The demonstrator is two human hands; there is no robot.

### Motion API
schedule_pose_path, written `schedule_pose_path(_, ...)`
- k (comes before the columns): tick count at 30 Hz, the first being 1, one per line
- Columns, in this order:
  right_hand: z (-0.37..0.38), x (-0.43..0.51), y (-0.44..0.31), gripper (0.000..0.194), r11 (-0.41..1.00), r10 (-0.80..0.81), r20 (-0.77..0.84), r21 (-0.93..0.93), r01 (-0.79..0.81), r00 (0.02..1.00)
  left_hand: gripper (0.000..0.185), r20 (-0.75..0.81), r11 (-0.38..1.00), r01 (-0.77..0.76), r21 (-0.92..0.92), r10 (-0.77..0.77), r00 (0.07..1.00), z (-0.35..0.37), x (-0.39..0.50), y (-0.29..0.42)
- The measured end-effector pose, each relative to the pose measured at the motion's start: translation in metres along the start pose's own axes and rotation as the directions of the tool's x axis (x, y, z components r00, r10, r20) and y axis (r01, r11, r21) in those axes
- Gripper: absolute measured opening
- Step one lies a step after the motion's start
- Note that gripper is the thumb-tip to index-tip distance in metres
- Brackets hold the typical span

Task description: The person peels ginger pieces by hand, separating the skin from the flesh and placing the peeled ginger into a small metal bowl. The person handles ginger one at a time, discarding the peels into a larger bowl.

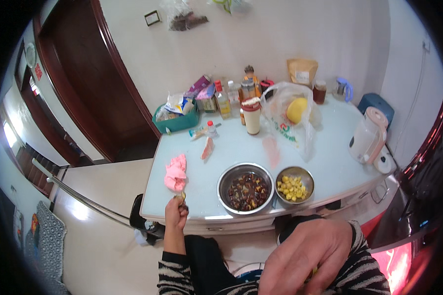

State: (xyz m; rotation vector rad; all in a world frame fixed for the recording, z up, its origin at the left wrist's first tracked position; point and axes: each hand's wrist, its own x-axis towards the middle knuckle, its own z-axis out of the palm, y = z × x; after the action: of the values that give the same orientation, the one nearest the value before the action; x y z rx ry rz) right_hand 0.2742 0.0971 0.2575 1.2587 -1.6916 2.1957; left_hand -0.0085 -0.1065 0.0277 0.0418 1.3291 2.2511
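Note:
My left hand [177, 214] is over the table's front left edge, its fingers closed on a small piece of brown and yellowish food [182, 199]; whether shell or flesh, I cannot tell. Large and near the camera, my right hand [308, 254] is bent at the lower right; a bit of something yellow [314, 271] shows between its fingers. A steel bowl [220, 202] holds dark brown pieces, some with yellow cut faces, in liquid. To its right stands a smaller steel bowl [310, 176] with yellow peeled pieces. A crumpled pink cloth or bag [176, 173] lies beyond my left hand.
On the white table [203, 184] stand a green basket [177, 123], several bottles, a lidded cup [252, 121], a plastic bag [301, 136] with yellow fruit, and an electric kettle [367, 136]. A reddish wedge [207, 148] lies at the left. A black bin [138, 214] is below the left edge.

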Motion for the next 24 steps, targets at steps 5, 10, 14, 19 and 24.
schedule_pose_path(5,0.002,0.027,0.021,0.017,0.860,0.495,-0.251,0.279,-0.428,0.832,0.012,-0.031,0.993,0.039,-0.113,-0.043,0.999,-0.034,-0.003,-0.016)
schedule_pose_path(10,-0.044,0.021,0.123,0.016,0.832,0.552,-0.598,0.358,-0.424,0.580,0.019,-0.071,0.978,-0.009,-0.208,-0.006,0.997,-0.076,-0.002,-0.012)
schedule_pose_path(14,-0.078,-0.003,0.179,0.015,0.748,0.592,-0.711,0.310,-0.587,0.380,0.014,-0.197,0.957,-0.112,-0.267,0.059,0.979,-0.120,-0.008,0.008)
schedule_pose_path(19,-0.101,-0.035,0.213,0.013,0.715,0.594,-0.764,0.356,-0.602,0.253,0.005,-0.457,0.940,-0.307,-0.149,0.210,0.864,-0.194,-0.013,0.034)
schedule_pose_path(24,-0.115,-0.042,0.230,0.011,0.714,0.572,-0.794,0.360,-0.601,0.205,0.009,-0.572,0.937,-0.324,0.131,0.339,0.747,-0.258,0.017,0.059)
